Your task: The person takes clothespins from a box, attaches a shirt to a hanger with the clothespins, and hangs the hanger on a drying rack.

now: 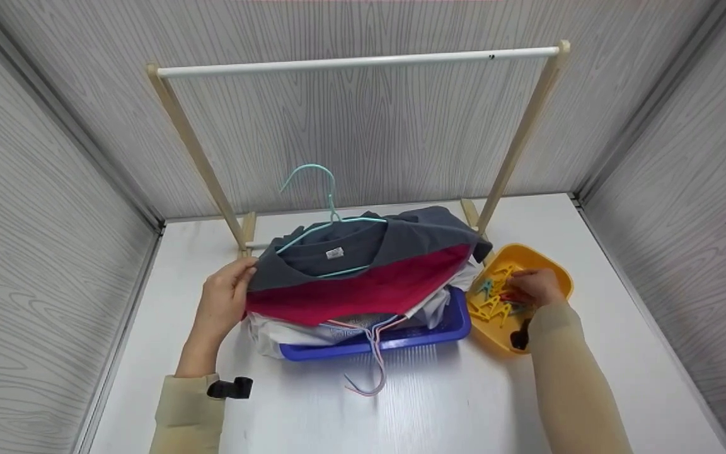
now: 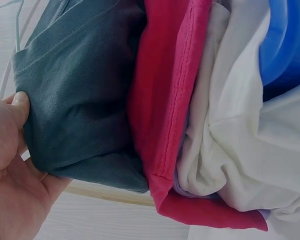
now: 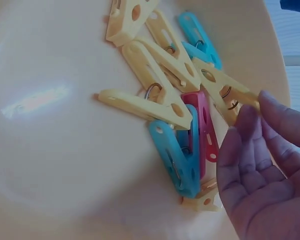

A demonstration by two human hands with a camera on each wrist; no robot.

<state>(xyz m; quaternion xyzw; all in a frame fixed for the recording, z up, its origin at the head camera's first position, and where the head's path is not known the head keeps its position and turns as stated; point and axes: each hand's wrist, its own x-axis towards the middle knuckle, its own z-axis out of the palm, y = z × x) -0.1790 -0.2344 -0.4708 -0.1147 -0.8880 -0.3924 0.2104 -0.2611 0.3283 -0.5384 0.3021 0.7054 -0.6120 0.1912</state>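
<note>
A dark grey and red shirt on a mint-green hanger lies over the clothes in the blue basket. My left hand pinches the shirt's grey shoulder between thumb and fingers, as the left wrist view also shows. In the yellow basin at the right, my right hand pinches one end of a yellow clothespin. Around it lie several other clothespins, among them a blue clothespin and a red clothespin.
Behind the basket stands a wooden rack with a white rod across its top. White clothes stick out of the basket. Pink and blue hanger hooks hang over its front edge. Grey walls surround the white table.
</note>
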